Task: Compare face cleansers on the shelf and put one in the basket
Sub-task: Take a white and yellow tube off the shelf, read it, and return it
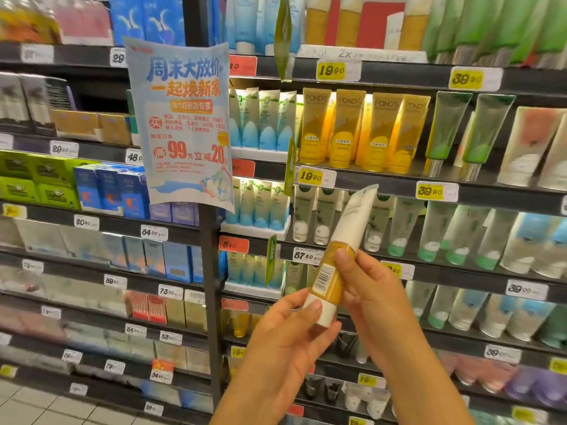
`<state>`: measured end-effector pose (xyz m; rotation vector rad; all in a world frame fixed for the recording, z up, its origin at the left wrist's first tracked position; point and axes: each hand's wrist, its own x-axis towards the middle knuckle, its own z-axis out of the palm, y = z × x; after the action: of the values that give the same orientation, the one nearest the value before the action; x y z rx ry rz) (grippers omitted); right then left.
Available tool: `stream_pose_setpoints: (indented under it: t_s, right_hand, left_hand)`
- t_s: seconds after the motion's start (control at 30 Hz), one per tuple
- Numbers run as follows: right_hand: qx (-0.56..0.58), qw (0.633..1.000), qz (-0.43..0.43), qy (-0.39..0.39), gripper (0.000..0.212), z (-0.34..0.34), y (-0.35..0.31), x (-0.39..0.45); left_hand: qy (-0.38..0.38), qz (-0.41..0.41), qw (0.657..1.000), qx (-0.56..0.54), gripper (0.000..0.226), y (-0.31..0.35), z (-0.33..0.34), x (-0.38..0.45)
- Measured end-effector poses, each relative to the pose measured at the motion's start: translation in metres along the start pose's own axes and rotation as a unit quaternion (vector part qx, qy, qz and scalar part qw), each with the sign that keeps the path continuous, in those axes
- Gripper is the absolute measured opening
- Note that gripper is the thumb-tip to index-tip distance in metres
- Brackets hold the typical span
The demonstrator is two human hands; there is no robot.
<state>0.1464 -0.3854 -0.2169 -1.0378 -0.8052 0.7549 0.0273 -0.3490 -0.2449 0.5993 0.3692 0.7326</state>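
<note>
Cleanser tube [334, 256] in both hands — crowded shelves [399, 182], promo sign [184, 124] behind.

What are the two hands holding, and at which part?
One yellow-and-white cleanser tube. The left hand pinches its white cap end; the right hand grips the yellow middle.

Left hand [287, 329], right hand [372, 289]: bare, forearms bare, short unpainted nails.

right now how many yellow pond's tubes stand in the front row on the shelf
4, side by side above the 19.90 tag: first, second, third, fourth. More stand partly hidden behind them.
</note>
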Motion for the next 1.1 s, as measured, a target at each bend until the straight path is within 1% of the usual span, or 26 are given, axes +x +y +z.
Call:
stream_pose_setpoints:
  t_s: [0.1,0.17,0.27,0.4,0.53,0.63,0.8,0.9,1.0,1.1]
  right_hand:
    - [0.037,0.999,-0.009,0.01,0.032,0.001,-0.003,-0.003]
    - [0.059,0.998,-0.016,0.018,0.028,0.001,-0.005,-0.005]
    - [0.076,0.997,-0.021,0.021,0.029,-0.002,-0.006,-0.008]
    - [0.08,0.996,-0.018,0.014,0.037,-0.004,-0.007,-0.011]
    - [0.077,0.997,-0.015,0.02,0.037,-0.008,-0.007,-0.012]
    - [0.069,0.997,-0.006,0.032,0.037,-0.014,-0.007,-0.012]
    - [0.039,0.999,0.005,0.036,0.038,-0.023,-0.007,-0.012]
    - [0.049,0.998,0.006,0.031,0.036,-0.026,-0.007,-0.012]
    - [0.073,0.997,0.004,0.029,0.035,-0.026,-0.007,-0.012]
    - [0.1,0.995,0.003,0.027,0.036,-0.026,-0.009,-0.013]
  left_hand:
    - [-0.026,-0.011,0.999,-0.033,0.034,0.004,0.005,-0.003]
    - [-0.038,-0.027,0.997,-0.065,0.035,0.004,0.008,-0.004]
    - [-0.054,-0.058,0.993,-0.093,0.034,0.002,0.011,-0.008]
    - [-0.054,-0.068,0.993,-0.082,0.033,-0.003,0.012,-0.009]
    - [-0.053,-0.055,0.995,-0.071,0.037,-0.007,0.012,-0.008]
    - [-0.039,-0.047,0.996,-0.07,0.04,-0.012,0.013,-0.006]
    - [-0.031,-0.048,0.997,-0.049,0.043,-0.016,0.012,-0.004]
    - [-0.025,-0.056,0.996,-0.057,0.037,-0.017,0.014,-0.003]
    - [-0.04,-0.083,0.993,-0.071,0.028,-0.016,0.018,-0.005]
    - [-0.051,-0.095,0.991,-0.077,0.027,-0.016,0.021,-0.007]
